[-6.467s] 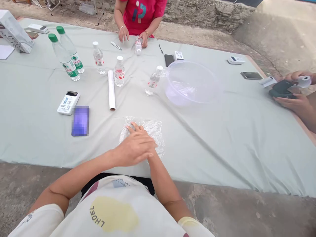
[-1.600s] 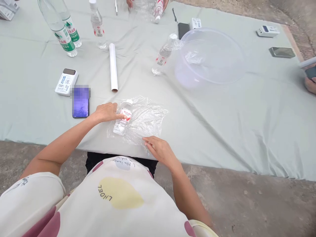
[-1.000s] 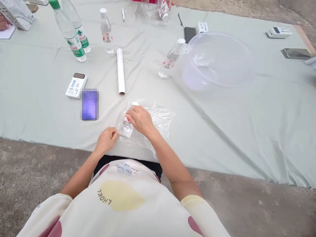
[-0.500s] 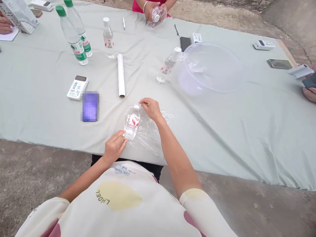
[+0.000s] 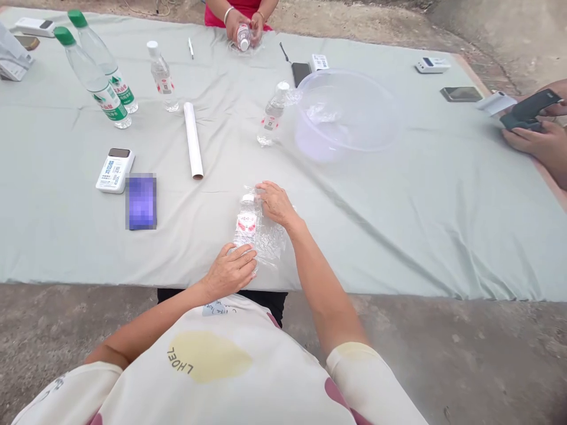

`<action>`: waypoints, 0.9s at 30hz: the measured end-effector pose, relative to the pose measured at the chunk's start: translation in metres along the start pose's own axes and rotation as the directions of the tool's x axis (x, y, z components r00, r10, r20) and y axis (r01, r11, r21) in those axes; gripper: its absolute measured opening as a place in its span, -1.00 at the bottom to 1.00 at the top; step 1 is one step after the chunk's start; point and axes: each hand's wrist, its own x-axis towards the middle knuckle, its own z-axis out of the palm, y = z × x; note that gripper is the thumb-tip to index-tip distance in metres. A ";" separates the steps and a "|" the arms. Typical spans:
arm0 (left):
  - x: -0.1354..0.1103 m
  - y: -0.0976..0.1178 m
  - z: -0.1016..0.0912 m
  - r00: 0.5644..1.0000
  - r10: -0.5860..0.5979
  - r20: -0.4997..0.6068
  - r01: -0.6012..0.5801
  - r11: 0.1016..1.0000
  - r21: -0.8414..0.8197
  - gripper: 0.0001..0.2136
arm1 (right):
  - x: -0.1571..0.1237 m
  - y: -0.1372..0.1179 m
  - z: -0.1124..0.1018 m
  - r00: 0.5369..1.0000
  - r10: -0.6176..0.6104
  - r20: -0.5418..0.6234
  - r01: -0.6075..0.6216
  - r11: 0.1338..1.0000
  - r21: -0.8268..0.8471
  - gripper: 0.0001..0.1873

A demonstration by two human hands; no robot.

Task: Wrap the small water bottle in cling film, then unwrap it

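Note:
A small clear water bottle with a red and white label [image 5: 246, 223] lies on its side on a sheet of clear plastic wrap [image 5: 270, 239], near the front edge of the grey-green cloth [image 5: 398, 224]. The wrap is folded over the bottle. My left hand [image 5: 230, 271] presses on the bottle's base end, fingers curled over wrap and bottle. My right hand [image 5: 275, 202] holds the cap end, fingers closed on the wrap there.
A white roll [image 5: 193, 140], a power bank [image 5: 114, 170] and a phone [image 5: 140, 201] lie to the left. Beyond stand several bottles [image 5: 95, 81] and a clear plastic basin [image 5: 343, 112]. A person in red [image 5: 241, 18] wraps a bottle opposite. Another person's hands [image 5: 538, 139] hold a phone at right.
The bottle was laid on the flat wrap 1.6 s ago. Since then the wrap has been folded over it, and both hands have moved to the bottle's two ends.

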 end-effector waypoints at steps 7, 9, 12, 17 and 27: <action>0.025 0.010 0.009 0.989 0.063 0.135 -0.067 0.997 0.025 -0.90 | -0.032 -0.041 -0.018 0.937 0.207 -0.281 -0.147 0.965 0.219 -0.67; 0.032 0.011 0.013 0.987 0.082 0.139 -0.086 0.996 0.022 -0.92 | -0.046 -0.058 -0.007 0.963 0.199 -0.182 -0.170 0.972 0.160 -0.63; 0.041 0.015 0.015 0.971 0.188 0.149 -0.179 0.981 -0.074 -0.94 | -0.065 -0.069 0.008 0.935 0.309 -0.172 -0.306 0.951 0.045 -0.44; 0.048 0.022 0.006 0.954 0.298 -0.008 -0.272 0.857 -0.437 -0.86 | -0.090 -0.051 0.004 0.845 0.513 -0.149 -0.483 0.853 0.200 -0.43; 0.054 -0.008 0.011 0.841 -0.505 0.196 0.538 0.737 -0.410 -0.74 | -0.127 -0.028 0.005 0.690 0.701 -0.180 -0.568 0.679 0.466 -0.42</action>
